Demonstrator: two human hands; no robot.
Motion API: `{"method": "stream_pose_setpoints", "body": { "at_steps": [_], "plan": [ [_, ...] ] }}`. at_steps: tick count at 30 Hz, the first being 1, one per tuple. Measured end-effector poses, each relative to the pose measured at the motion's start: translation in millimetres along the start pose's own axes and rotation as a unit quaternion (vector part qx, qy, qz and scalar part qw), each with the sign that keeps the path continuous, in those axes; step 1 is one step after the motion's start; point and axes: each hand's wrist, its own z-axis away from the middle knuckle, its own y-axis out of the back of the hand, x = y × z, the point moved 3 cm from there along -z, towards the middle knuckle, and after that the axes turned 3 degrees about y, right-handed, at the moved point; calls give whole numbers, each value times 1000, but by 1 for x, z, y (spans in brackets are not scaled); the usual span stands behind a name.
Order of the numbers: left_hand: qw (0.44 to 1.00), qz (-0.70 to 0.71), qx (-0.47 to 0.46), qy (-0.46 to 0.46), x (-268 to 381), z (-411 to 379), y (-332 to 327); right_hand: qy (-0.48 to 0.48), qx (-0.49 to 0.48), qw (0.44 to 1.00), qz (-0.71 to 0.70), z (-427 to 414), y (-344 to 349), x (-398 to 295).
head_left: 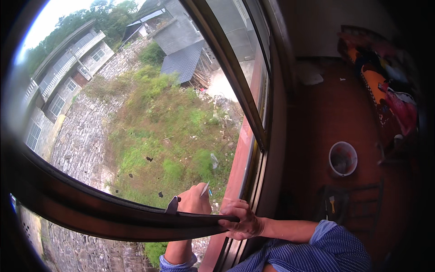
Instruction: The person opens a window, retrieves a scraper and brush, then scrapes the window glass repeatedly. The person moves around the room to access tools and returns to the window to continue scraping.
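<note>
A sliding window sash with a brown metal frame (112, 221) stretches across the view before me, with a small latch (172, 206) on it. My right hand (242, 219) is clasped round the sash frame's near end. Beyond the pane, my left hand (195, 200) is seen through the glass, its fingers closed on a thin, pale, pointed piece (205, 189) that looks like a blade. A small blue bit shows beside it; whether it belongs to that piece is unclear. Several dark specks (149, 158) mark the glass. The left forearm passes behind the frame, which hides part of it.
Metal window tracks (253, 183) and a reddish outer ledge (234, 170) run along the opening. Indoors stand a white bucket (343, 158) and a dark stool or chair bearing a yellow-handled brush (332, 204). A bed with orange bedding (373, 80) is farther back. Outside, grassy ground lies below.
</note>
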Motion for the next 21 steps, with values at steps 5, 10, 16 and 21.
{"method": "stream_pose_setpoints", "body": {
  "at_steps": [5,10,16,21],
  "plan": [
    [999,33,12,-39,-4,8,-16,-46,6,998,-49,-6,-1,-3],
    [991,67,77,-84,1,-27,10,-66,-1,997,-26,-1,4,-3],
    [988,44,89,-118,-3,-14,6,-65,-27,995,-77,-7,3,-5],
    [989,64,102,-88,1,-41,19,-61,-12,998,-26,0,4,-2]
  ]
}}
